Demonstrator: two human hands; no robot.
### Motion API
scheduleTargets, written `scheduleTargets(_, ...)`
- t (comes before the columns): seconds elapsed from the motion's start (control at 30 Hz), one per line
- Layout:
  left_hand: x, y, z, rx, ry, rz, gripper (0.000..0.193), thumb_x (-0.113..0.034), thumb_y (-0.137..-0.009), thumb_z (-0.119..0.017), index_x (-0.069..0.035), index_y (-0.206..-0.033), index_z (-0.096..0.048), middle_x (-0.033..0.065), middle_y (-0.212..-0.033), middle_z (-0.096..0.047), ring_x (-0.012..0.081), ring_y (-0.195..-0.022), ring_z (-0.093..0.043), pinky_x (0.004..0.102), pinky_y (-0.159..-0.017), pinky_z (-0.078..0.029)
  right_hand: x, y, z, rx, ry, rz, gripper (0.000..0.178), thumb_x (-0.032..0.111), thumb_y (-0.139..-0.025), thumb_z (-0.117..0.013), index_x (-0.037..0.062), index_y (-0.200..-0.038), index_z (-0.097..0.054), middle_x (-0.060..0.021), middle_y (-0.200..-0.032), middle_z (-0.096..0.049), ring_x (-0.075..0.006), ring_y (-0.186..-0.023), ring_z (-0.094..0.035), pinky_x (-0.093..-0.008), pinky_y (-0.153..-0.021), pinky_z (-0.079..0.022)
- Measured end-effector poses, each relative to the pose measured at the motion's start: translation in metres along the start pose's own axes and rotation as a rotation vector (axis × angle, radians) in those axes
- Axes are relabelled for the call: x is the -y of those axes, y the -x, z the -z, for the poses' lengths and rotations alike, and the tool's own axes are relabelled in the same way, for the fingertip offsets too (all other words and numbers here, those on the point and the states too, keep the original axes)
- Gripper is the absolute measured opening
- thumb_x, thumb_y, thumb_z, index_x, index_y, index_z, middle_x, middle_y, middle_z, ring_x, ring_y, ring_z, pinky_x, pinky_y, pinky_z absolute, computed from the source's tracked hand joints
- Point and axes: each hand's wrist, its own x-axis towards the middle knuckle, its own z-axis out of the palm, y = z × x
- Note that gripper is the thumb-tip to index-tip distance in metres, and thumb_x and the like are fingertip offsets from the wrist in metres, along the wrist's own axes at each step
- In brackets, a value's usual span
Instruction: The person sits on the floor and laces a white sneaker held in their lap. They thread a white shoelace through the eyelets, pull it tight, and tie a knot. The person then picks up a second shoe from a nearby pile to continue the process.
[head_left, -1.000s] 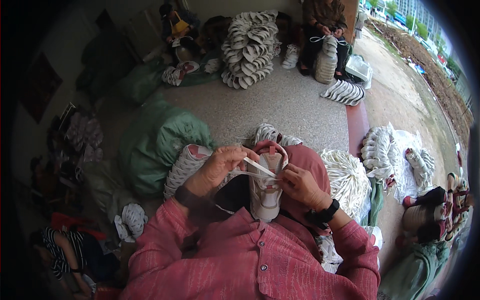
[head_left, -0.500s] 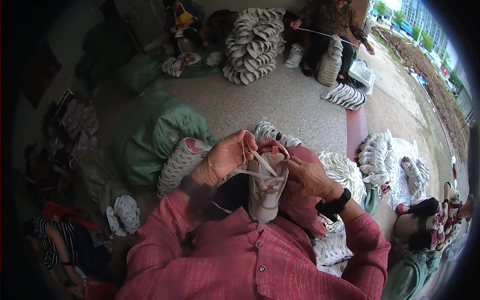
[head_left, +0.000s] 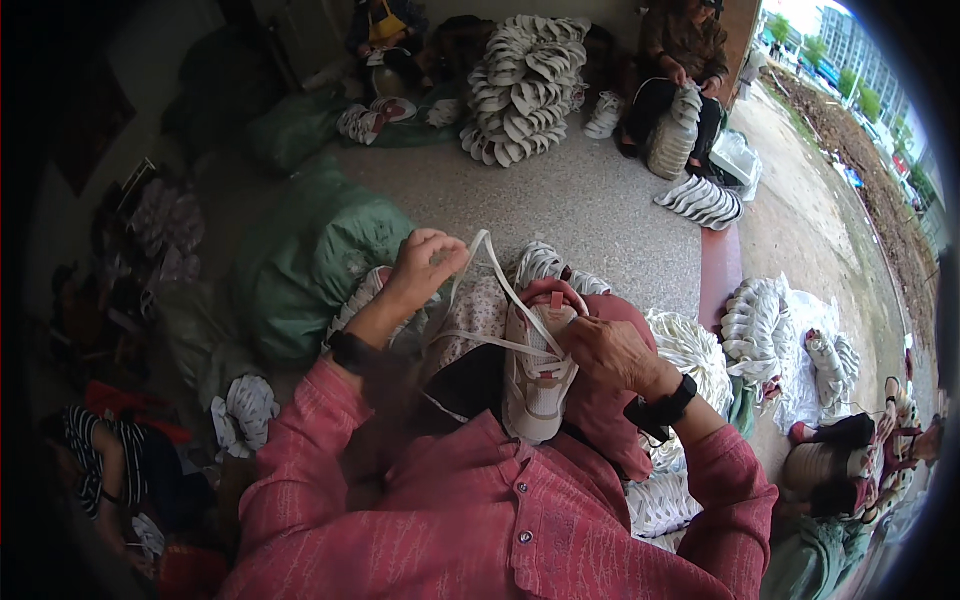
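Observation:
A white and beige sneaker upper [head_left: 537,395] with a pink lining stands in front of my chest, toe toward me. A pale flat shoelace [head_left: 512,292] runs from its eyelets and rises in a loop to the upper left. My left hand [head_left: 422,270] is raised left of the shoe, thumb and forefinger pinched on the lace. My right hand [head_left: 612,352] is closed at the right edge of the shoe's lacing, its fingertips partly hidden. Another stretch of lace crosses leftward over the dark and flowered cloth on my lap.
Stacked shoe uppers [head_left: 525,90] stand at the back, with a row of them [head_left: 700,200] on the floor. A green sack [head_left: 315,265] lies to the left. White lace bundles [head_left: 688,350] are at my right. Other people sit working at the back, left and right edges.
My left hand has moved up and to the left, drawing the lace into a taller loop. My right hand stays at the shoe's right side. At the back, a person's hands have come together.

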Motion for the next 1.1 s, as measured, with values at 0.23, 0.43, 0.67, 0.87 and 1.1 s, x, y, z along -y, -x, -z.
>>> scheduleTargets(0.23,-0.018,0.078,-0.04,0.454,0.624,0.863,0.04,-0.045,-0.098,-0.058,-0.006,-0.108,-0.064,0.0033,-0.083,-0.062,0.0135,-0.061,-0.057,0.0255,-0.053,-0.045,0.013,-0.006,-0.031,-0.132,0.27,-0.087,0.022,0.022,-0.09,-0.061,0.0036,-0.101,-0.057,-0.0142,-0.093,-0.067,-0.0343,-0.074,-0.068,-0.0443,-0.06,-0.052)
scheduleTargets(0.43,-0.003,0.071,-0.064,0.141,1.365,0.717,0.032,-0.04,-0.104,-0.048,-0.009,-0.101,-0.058,-0.0015,-0.07,-0.045,0.0105,-0.054,-0.041,0.0249,-0.049,-0.035,0.012,-0.006,-0.016,-0.234,-0.275,0.189,0.017,0.015,-0.091,-0.062,0.0045,-0.103,-0.056,-0.0095,-0.09,-0.063,-0.0227,-0.071,-0.064,-0.0343,-0.057,-0.05)
scheduleTargets(0.67,-0.047,0.091,0.037,0.431,0.808,0.185,0.042,-0.038,-0.104,-0.049,-0.007,-0.076,-0.054,-0.0014,-0.063,-0.035,0.009,-0.052,-0.036,0.025,-0.049,-0.035,0.047,0.021,0.033,-0.078,-1.339,-0.43,0.007,0.013,-0.097,-0.056,0.0059,-0.099,-0.057,-0.0011,-0.079,-0.059,-0.0104,-0.064,-0.056,-0.0223,-0.057,-0.044)
scheduleTargets(0.87,-0.041,0.116,0.133,-0.041,0.587,0.204,0.033,-0.034,-0.103,-0.055,-0.002,-0.095,-0.062,-0.007,-0.064,-0.036,0.0036,-0.053,-0.036,0.0217,-0.05,-0.036,-0.014,0.128,0.072,-0.723,-1.446,-0.182,0.01,0.013,-0.094,-0.058,0.0036,-0.099,-0.055,-0.0016,-0.07,-0.052,-0.0081,-0.053,-0.046,-0.0223,-0.047,-0.037)
scheduleTargets(1.1,0.06,0.129,0.217,-0.525,0.534,0.254,0.027,-0.029,-0.102,-0.057,-0.003,-0.11,-0.061,-0.0054,-0.076,-0.052,0.0067,-0.068,-0.051,0.0245,-0.067,-0.046,-0.067,0.293,0.039,-0.5,-0.361,-1.288,0.016,0.015,-0.095,-0.059,0.0001,-0.1,-0.063,-0.0067,-0.093,-0.067,-0.0127,-0.086,-0.066,-0.026,-0.067,-0.05)
